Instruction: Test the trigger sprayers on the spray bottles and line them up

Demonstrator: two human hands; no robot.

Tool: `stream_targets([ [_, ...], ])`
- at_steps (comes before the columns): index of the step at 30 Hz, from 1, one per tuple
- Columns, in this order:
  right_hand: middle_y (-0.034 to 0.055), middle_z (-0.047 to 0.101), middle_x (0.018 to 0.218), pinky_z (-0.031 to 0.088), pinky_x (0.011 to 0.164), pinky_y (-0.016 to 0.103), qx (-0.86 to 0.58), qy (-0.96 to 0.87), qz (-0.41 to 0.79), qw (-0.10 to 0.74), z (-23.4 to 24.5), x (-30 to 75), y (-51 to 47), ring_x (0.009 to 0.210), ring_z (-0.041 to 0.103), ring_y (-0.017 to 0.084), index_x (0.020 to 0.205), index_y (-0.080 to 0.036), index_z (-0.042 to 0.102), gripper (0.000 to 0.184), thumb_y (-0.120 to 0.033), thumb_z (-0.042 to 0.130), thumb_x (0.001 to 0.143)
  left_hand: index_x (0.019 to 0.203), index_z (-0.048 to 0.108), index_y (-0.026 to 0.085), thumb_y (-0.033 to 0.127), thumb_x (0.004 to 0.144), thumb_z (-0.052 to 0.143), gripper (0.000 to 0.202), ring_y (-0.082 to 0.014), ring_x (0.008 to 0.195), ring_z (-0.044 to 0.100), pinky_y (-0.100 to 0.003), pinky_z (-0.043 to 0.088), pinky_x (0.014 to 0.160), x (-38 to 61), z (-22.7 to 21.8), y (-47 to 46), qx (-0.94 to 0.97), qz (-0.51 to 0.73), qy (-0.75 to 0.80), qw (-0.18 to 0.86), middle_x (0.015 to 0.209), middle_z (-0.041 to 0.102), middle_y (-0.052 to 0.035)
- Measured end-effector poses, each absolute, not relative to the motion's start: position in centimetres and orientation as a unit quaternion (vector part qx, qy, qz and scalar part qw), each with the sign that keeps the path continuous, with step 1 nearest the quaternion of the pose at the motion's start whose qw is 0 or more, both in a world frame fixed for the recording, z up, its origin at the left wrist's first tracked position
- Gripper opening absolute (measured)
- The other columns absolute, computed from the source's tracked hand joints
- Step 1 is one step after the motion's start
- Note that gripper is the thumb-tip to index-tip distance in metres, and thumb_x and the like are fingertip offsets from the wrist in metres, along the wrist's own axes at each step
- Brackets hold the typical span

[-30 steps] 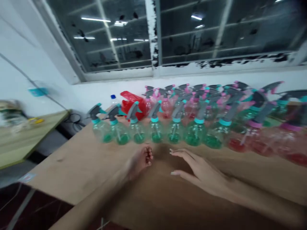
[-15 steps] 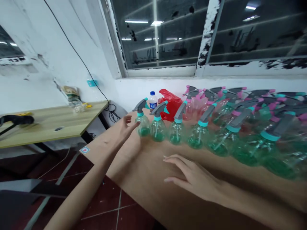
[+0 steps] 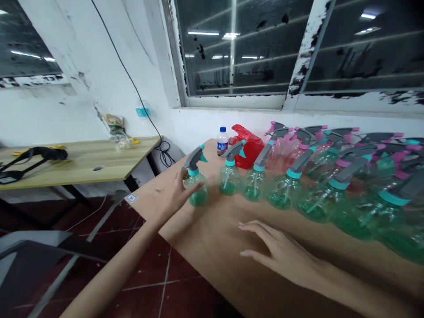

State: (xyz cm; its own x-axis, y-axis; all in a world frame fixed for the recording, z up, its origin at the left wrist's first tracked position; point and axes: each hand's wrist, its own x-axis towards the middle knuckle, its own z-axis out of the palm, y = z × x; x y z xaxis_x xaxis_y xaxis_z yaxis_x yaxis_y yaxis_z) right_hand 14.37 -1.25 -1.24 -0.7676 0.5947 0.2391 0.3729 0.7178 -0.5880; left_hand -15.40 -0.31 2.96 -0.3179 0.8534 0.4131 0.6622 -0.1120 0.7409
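My left hand [image 3: 179,193] is wrapped round the near-left side of a clear green spray bottle [image 3: 199,198] with a grey and turquoise trigger head; its thumb lies across the front. This bottle stands upright at the left end of a row, a little apart from the others. Beside it is another green spray bottle [image 3: 228,180], with several more running off to the right. My right hand [image 3: 276,247] hovers low over the brown tabletop [image 3: 212,238] in front of the row, fingers apart and holding nothing.
Behind the row stand a blue-capped drink bottle [image 3: 222,142], a red plastic bag [image 3: 249,148] and pink-headed spray bottles [image 3: 277,132]. A wooden desk [image 3: 109,159] with a black strap-like object [image 3: 43,154] is at left. The window wall bounds the back.
My left hand has closed on the leftmost spray bottle, which has come nearer to me and away from the row. My right hand stays open. The view has turned slightly left.
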Motion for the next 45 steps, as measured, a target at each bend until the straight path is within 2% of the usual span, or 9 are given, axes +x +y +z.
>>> stream_targets([
  [3, 0.0085, 0.058, 0.126, 0.046, 0.096, 0.049, -0.312, -0.889, 0.262, 0.21, -1.9, 14.6, -1.0, 0.116, 0.054, 0.028, 0.123, -0.025, 0.047, 0.049, -0.05, 0.056, 0.082, 0.103, 0.054, 0.019, 0.04, 0.074, 0.07, 0.039, -0.027, 0.103, 0.054, -0.041, 0.04, 0.093, -12.6, 2.8, -3.7, 0.619, 0.44, 0.645, 0.089, 0.107, 0.059, -0.0078],
  [7, 0.014, 0.05, 0.134, 0.039, 0.098, 0.056, -0.369, -0.867, 0.236, 0.24, -2.1, 15.5, -0.7, 0.122, 0.047, 0.035, 0.133, -0.021, 0.04, 0.077, -0.057, 0.065, 0.069, 0.111, 0.05, 0.023, 0.044, 0.076, 0.067, 0.045, -0.027, 0.105, 0.053, -0.038, 0.041, 0.092, -6.9, 2.8, -5.7, 0.667, 0.409, 0.613, 0.108, 0.111, 0.059, -0.0067],
  [12, 0.0129, 0.046, 0.138, 0.04, 0.096, 0.057, -0.373, -0.846, 0.233, 0.303, -1.9, 19.3, -1.1, 0.125, 0.043, 0.037, 0.14, -0.027, 0.028, 0.094, -0.055, 0.071, 0.062, 0.12, 0.045, 0.024, 0.048, 0.077, 0.065, 0.053, -0.0301, 0.112, 0.051, -0.042, 0.039, 0.096, 0.2, 3.1, -5.1, 0.737, 0.352, 0.556, 0.153, 0.119, 0.056, -0.0084],
  [21, 0.0124, 0.056, 0.126, 0.045, 0.09, 0.052, -0.492, -0.758, 0.307, 0.296, -1.2, 28.4, -2.0, 0.115, 0.052, 0.034, 0.131, -0.023, 0.04, 0.086, -0.055, 0.075, 0.059, 0.115, 0.049, 0.02, 0.053, 0.077, 0.062, 0.052, -0.0286, 0.108, 0.053, -0.05, 0.041, 0.095, 9.6, 3.5, -1.6, 0.789, 0.298, 0.463, 0.273, 0.111, 0.056, -0.0086],
  [26, 0.0103, 0.057, 0.124, 0.046, 0.089, 0.049, -0.465, -0.776, 0.298, 0.304, -1.5, 31.9, -1.9, 0.113, 0.053, 0.033, 0.132, -0.023, 0.04, 0.087, -0.052, 0.075, 0.058, 0.125, 0.043, 0.024, 0.045, 0.075, 0.068, 0.06, -0.0269, 0.115, 0.051, -0.046, 0.042, 0.098, 13.8, 4.3, 0.7, 0.81, 0.309, 0.364, 0.34, 0.125, 0.052, -0.0086],
  [30, 0.0098, 0.054, 0.129, 0.046, 0.091, 0.047, -0.436, -0.783, 0.293, 0.333, -1.8, 33.1, -1.6, 0.117, 0.05, 0.032, 0.133, -0.023, 0.039, 0.09, -0.053, 0.076, 0.057, 0.129, 0.039, 0.024, 0.038, 0.073, 0.071, 0.066, -0.0258, 0.112, 0.055, -0.043, 0.045, 0.095, 16.1, 4.4, 1.7, 0.808, 0.313, 0.328, 0.375, 0.123, 0.056, -0.0082],
  [40, 0.0085, 0.06, 0.114, 0.05, 0.086, 0.047, -0.48, -0.762, 0.304, 0.31, -1.4, 32.8, -0.7, 0.107, 0.057, 0.032, 0.126, -0.022, 0.045, 0.088, -0.054, 0.078, 0.051, 0.124, 0.05, 0.024, 0.024, 0.075, 0.064, 0.051, -0.0245, 0.106, 0.058, -0.039, 0.047, 0.093, 16.7, 5.2, 3.1, 0.807, 0.314, 0.307, 0.394, 0.121, 0.06, -0.0068],
  [42, 0.009, 0.058, 0.117, 0.049, 0.088, 0.047, -0.472, -0.765, 0.3, 0.319, -1.6, 32.5, -0.7, 0.108, 0.056, 0.031, 0.125, -0.021, 0.045, 0.088, -0.055, 0.078, 0.051, 0.124, 0.051, 0.022, 0.019, 0.075, 0.059, 0.05, -0.0225, 0.095, 0.062, -0.035, 0.051, 0.082, 16.6, 5.3, 3.0, 0.806, 0.309, 0.325, 0.386, 0.115, 0.063, -0.0063],
  [45, 0.0111, 0.054, 0.125, 0.045, 0.096, 0.046, -0.457, -0.769, 0.294, 0.336, -1.9, 32.1, -0.7, 0.116, 0.051, 0.03, 0.125, -0.019, 0.045, 0.088, -0.056, 0.078, 0.052, 0.125, 0.051, 0.023, 0.013, 0.072, 0.053, 0.054, -0.0136, 0.063, 0.059, -0.027, 0.05, 0.06, 16.3, 5.5, 3.0, 0.812, 0.289, 0.351, 0.366, 0.099, 0.066, -0.0032],
])
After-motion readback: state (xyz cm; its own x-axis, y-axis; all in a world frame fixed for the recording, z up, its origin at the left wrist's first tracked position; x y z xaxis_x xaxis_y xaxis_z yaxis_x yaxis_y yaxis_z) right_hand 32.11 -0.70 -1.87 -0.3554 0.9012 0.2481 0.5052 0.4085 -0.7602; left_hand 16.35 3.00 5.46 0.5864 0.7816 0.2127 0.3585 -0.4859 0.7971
